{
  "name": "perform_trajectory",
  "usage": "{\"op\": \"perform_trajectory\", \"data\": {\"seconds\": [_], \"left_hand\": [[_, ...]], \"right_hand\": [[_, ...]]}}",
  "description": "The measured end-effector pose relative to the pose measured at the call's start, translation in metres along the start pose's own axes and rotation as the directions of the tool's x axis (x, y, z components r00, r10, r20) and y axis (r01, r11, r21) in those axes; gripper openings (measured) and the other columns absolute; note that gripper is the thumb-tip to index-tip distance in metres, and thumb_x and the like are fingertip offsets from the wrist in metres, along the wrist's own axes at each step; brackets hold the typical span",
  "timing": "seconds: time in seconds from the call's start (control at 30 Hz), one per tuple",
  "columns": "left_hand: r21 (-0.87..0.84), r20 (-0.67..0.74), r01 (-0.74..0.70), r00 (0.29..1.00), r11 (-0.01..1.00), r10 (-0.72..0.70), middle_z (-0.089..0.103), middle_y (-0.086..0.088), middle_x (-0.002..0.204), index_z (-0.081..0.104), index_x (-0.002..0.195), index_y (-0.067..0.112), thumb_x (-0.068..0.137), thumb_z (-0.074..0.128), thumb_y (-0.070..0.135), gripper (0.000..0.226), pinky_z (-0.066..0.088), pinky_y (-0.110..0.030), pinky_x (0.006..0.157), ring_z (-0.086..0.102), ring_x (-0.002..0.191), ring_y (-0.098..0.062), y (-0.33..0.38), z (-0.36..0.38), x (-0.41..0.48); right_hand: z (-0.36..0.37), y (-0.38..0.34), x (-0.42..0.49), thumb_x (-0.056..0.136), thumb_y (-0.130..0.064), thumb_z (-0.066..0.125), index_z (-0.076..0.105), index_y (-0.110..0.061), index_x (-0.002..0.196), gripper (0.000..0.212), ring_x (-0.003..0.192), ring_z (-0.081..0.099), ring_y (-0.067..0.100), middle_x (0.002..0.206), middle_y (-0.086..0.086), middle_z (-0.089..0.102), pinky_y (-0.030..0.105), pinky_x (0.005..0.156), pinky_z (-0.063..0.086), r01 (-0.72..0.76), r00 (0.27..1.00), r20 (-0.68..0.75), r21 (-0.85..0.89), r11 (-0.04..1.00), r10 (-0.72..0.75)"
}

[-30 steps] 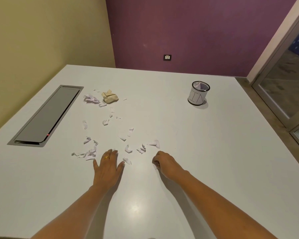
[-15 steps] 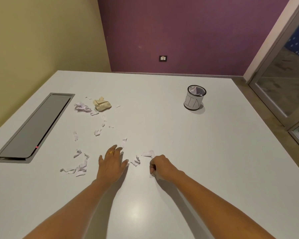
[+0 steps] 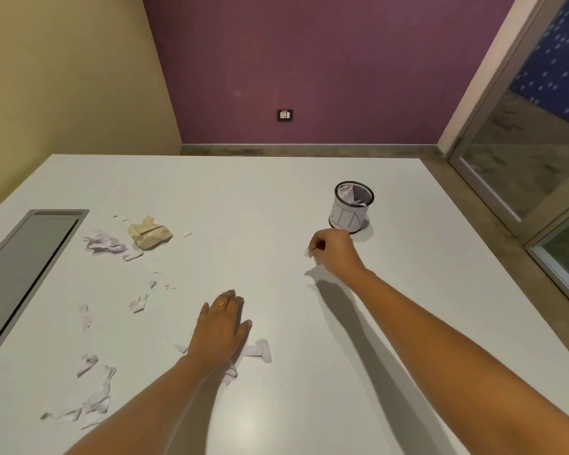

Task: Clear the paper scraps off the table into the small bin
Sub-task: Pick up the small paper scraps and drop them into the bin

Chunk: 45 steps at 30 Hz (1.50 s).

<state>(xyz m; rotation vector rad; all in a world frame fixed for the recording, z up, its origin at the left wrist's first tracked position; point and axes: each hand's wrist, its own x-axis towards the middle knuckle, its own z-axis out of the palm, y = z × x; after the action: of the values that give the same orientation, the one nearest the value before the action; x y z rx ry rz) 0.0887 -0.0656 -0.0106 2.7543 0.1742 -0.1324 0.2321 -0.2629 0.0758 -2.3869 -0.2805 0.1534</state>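
Note:
Several white paper scraps lie scattered over the left half of the white table (image 3: 408, 323). One scrap (image 3: 260, 350) lies just right of my left hand (image 3: 222, 330), which rests flat on the table with fingers together and partly covers other scraps. A crumpled tan paper ball (image 3: 149, 233) and a crumpled white wad (image 3: 104, 243) sit at the far left. The small bin (image 3: 350, 208), a black mesh cup wrapped in white paper, stands at the far right with paper inside. My right hand (image 3: 334, 249) hovers just short of the bin, fingers closed on a small white scrap.
A grey recessed cable hatch (image 3: 23, 274) runs along the table's left side. The table's right edge drops to the floor beside a glass door (image 3: 539, 142). A purple wall with a socket (image 3: 284, 115) lies beyond the far edge.
My right hand has lifted from the scraps near the front and travelled forward and right to the bin, fist closed. My left hand has stayed flat among the scraps.

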Motion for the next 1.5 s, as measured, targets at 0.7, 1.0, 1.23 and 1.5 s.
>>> {"op": "perform_trajectory", "data": {"seconds": [0.7, 1.0, 1.23, 1.5], "left_hand": [[-0.086, -0.132, -0.069, 0.990, 0.994, 0.058, 0.038, -0.002, 0.147, 0.048, 0.131, 0.014, 0.093, 0.050, 0.032, 0.042, 0.016, -0.036, 0.117, 0.029, 0.139, -0.018, -0.001, 0.017, 0.044], [-0.076, -0.094, -0.079, 0.993, 0.994, 0.071, 0.041, 0.001, 0.144, 0.051, 0.126, 0.017, 0.094, 0.048, 0.027, 0.035, 0.019, -0.032, 0.115, 0.034, 0.136, -0.015, -0.002, 0.007, 0.034], [-0.126, -0.203, -0.062, 0.979, 0.990, 0.035, 0.051, -0.002, 0.137, 0.058, 0.120, 0.012, 0.095, 0.048, 0.020, 0.028, 0.032, -0.032, 0.109, 0.044, 0.129, -0.019, -0.018, -0.016, 0.002], [-0.236, -0.222, 0.071, 0.967, 0.969, -0.124, 0.038, -0.006, 0.146, 0.052, 0.125, 0.009, 0.094, 0.049, 0.013, 0.032, 0.035, -0.033, 0.104, 0.030, 0.139, -0.019, -0.042, -0.021, -0.040]], "right_hand": [[-0.068, 0.039, 0.135, 0.091, -0.007, 0.057, 0.072, -0.001, 0.099, 0.018, 0.102, 0.062, 0.033, 0.108, 0.019, 0.069, 0.027, 0.082, 0.047, -0.288, 0.835, -0.409, 0.246, 0.926, 0.368], [-0.069, 0.040, 0.108, 0.092, -0.009, 0.056, 0.069, 0.001, 0.108, 0.023, 0.105, 0.062, 0.033, 0.113, 0.020, 0.068, 0.030, 0.093, 0.047, -0.229, 0.859, -0.418, 0.200, 0.953, 0.294], [-0.063, 0.040, 0.062, 0.091, -0.005, 0.054, 0.069, 0.001, 0.107, 0.022, 0.109, 0.060, 0.032, 0.113, 0.021, 0.068, 0.030, 0.095, 0.044, -0.162, 0.874, -0.439, 0.138, 0.977, 0.207], [0.013, 0.010, -0.027, 0.087, 0.002, 0.059, 0.068, 0.005, 0.101, 0.017, 0.061, 0.060, -0.002, 0.103, 0.022, 0.070, -0.003, 0.053, 0.040, -0.090, 0.989, -0.091, 0.287, 0.954, 0.121]]}}
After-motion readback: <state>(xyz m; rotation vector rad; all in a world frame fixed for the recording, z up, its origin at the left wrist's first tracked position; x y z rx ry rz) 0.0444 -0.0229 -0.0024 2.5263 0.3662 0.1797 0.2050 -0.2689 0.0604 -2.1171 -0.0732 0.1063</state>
